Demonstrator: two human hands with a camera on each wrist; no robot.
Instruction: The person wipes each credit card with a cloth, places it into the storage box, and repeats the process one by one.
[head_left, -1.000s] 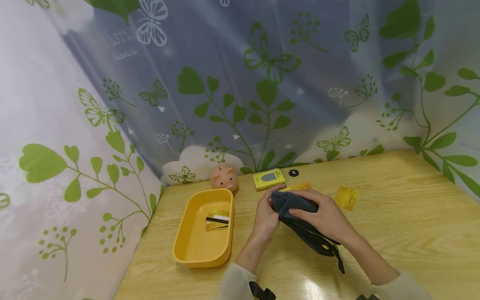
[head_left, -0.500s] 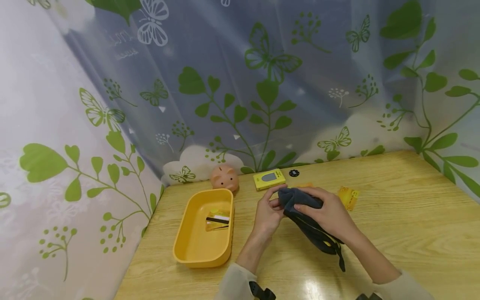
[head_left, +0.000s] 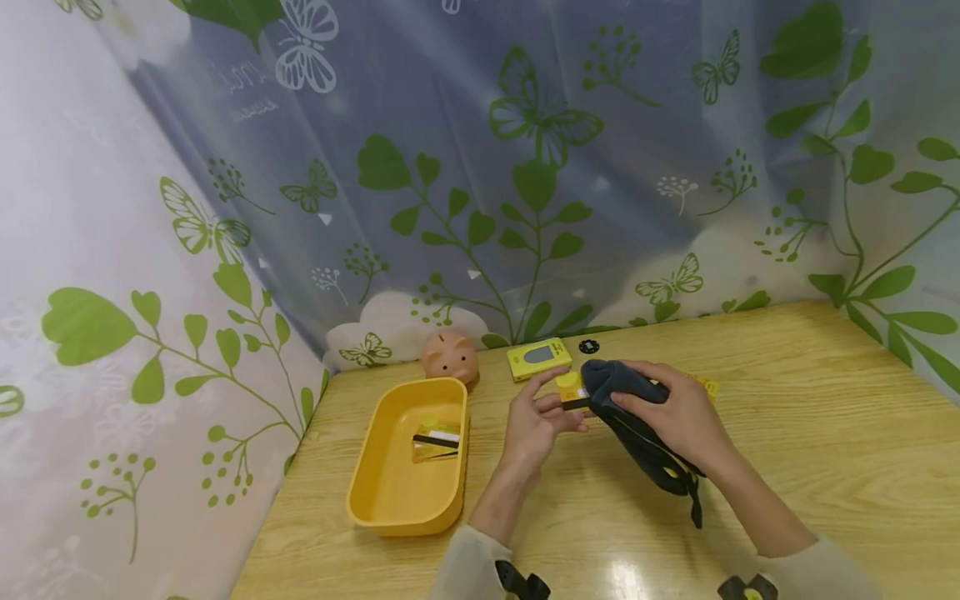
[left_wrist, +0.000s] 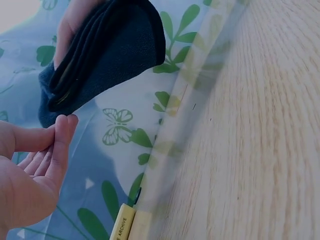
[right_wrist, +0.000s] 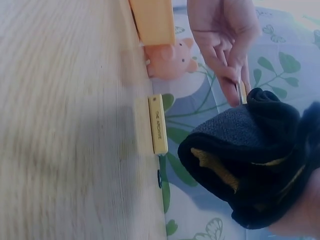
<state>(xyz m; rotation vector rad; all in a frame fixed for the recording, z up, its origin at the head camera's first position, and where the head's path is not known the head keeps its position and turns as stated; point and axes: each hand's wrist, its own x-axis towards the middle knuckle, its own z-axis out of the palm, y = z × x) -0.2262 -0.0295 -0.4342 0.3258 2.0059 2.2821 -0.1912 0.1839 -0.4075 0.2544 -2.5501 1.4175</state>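
Note:
My left hand (head_left: 531,429) pinches a yellow card (head_left: 572,387) with a black stripe between thumb and fingers. The right wrist view shows this card (right_wrist: 242,94) edge-on. Its far end meets the folded end of a dark navy fabric pouch (head_left: 633,417), which has yellow lining and a short strap hanging low. My right hand (head_left: 686,412) grips the pouch from the right, thumb on top. In the left wrist view the pouch (left_wrist: 115,55) rises just above the left fingertips (left_wrist: 64,122).
A yellow bin (head_left: 360,467) at left holds cards (head_left: 435,442) with black stripes. Behind it sits a pink piggy bank (head_left: 450,358). A yellow box (head_left: 538,358) and a small black disc (head_left: 588,346) lie along the back. Another yellow card (head_left: 708,385) shows partly behind the right hand.
The right hand has shifted the pouch to the right and slightly away, so a gap opened between the hands. The striped card in the left fingers has come into sight.

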